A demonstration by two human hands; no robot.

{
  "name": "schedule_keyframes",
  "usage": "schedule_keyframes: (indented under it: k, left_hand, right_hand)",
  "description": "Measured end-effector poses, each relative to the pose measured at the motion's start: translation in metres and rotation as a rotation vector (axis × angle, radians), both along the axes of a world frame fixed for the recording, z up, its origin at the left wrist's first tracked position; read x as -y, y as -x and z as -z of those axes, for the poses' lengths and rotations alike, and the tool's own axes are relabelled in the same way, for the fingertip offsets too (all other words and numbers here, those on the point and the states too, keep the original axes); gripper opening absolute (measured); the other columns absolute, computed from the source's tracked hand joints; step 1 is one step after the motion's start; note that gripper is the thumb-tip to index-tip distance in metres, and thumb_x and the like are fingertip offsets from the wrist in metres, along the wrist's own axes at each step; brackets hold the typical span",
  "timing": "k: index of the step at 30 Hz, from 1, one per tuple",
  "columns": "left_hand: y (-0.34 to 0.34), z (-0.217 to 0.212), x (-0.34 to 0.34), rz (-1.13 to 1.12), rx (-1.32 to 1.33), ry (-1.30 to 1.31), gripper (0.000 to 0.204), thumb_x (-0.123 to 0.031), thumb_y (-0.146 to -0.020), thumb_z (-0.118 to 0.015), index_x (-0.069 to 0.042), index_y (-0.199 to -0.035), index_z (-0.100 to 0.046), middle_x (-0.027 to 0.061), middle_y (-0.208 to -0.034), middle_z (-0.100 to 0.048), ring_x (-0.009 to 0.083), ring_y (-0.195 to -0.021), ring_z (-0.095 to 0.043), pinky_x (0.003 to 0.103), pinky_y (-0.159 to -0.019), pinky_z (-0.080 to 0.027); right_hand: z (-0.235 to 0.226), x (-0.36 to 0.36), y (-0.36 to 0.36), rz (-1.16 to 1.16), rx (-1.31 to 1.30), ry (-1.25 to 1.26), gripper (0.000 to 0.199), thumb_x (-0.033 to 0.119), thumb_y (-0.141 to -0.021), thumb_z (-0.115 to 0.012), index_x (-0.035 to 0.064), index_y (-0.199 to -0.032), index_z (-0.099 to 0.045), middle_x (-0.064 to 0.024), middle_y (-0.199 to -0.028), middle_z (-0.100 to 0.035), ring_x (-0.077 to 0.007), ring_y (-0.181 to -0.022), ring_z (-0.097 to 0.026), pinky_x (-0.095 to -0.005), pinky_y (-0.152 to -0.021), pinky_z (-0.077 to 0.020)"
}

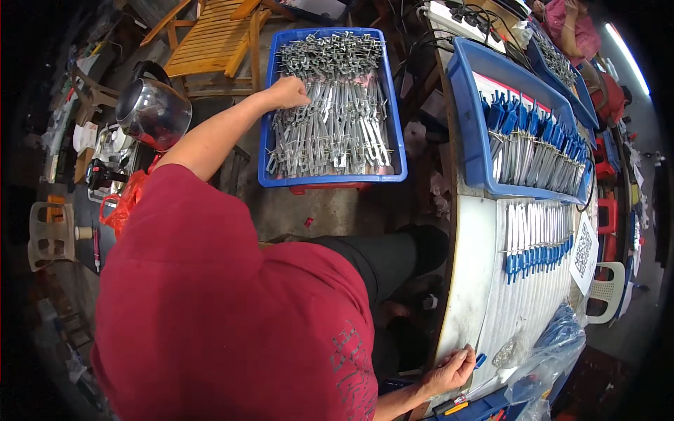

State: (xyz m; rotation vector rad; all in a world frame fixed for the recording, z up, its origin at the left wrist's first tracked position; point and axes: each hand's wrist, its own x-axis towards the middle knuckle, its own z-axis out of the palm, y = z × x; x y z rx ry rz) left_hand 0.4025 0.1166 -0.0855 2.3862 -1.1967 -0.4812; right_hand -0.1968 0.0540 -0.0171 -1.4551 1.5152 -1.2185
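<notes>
My left hand [286, 92] reaches into a blue plastic tray [333, 179], its fingers curled down at the edge of the long thin metal strips [337, 133] laid in rows there. What lies between those fingers is hidden. At the tray's far end is a heap of small metal pieces [330, 55]. Over the workbench [467, 281] at the lower right, my right hand [453, 370] is closed, and a small blue plastic piece [480, 361] sticks out past its fingertips. Nearby lies a clear bag of small metal parts [509, 353].
A second blue tray [470, 151] on the bench holds blue-handled metal pieces; a row of similar ones [537, 238] lies before it. Blue pieces fill a plastic bag [562, 337]. A wooden chair [210, 42] and glass kettle [153, 111] stand left. Another person [572, 31] sits far right.
</notes>
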Motion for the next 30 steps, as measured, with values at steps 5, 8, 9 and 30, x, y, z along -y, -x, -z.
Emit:
schedule_keyframes:
  k: [5,8,9,30]
  left_hand:
    - [0.003,0.012,0.005,-0.138,0.139,-0.175,0.049,-0.039,-0.06,-0.068,0.007,-0.077,-0.062,0.0239,-0.08,-0.061,0.0338,-0.078,-0.061,0.038,-0.072,-0.047]
    - [0.003,0.018,0.01,-0.184,0.048,-0.138,0.056,-0.039,-0.059,-0.071,0.011,-0.08,-0.061,0.0271,-0.084,-0.061,0.0355,-0.085,-0.06,0.036,-0.078,-0.046]
    - [0.002,0.025,0.009,-0.184,0.048,-0.14,0.056,-0.039,-0.059,-0.071,0.011,-0.08,-0.061,0.0271,-0.084,-0.061,0.0355,-0.085,-0.06,0.036,-0.078,-0.046]
    - [-0.001,-0.042,-0.015,-0.545,-0.547,0.048,0.012,-0.008,-0.071,-0.059,0.0,-0.062,-0.057,0.0081,-0.055,-0.057,0.0127,-0.04,-0.051,0.025,-0.035,-0.04]
  right_hand:
    - [0.001,0.0,0.0,-0.047,0.03,0.008,0.014,0.011,-0.089,-0.05,0.0003,-0.097,-0.055,0.0026,-0.06,-0.044,0.0,-0.045,-0.031,-0.0138,-0.04,-0.0221]
    - [-0.002,-0.002,0.001,-0.023,0.026,0.005,0.014,0.011,-0.089,-0.05,0.0004,-0.097,-0.055,0.0026,-0.06,-0.044,0.0,-0.045,-0.03,-0.0137,-0.04,-0.0218]
    - [-0.002,-0.002,0.0,-0.024,0.026,0.004,0.014,0.011,-0.089,-0.05,0.0004,-0.097,-0.055,0.0026,-0.06,-0.044,0.0,-0.045,-0.03,-0.0137,-0.04,-0.0218]
    - [-0.008,-0.003,-0.011,0.004,0.053,-0.049,0.016,0.013,-0.089,-0.05,-0.0001,-0.096,-0.055,0.0033,-0.059,-0.042,-0.0003,-0.046,-0.031,-0.0145,-0.04,-0.0217]
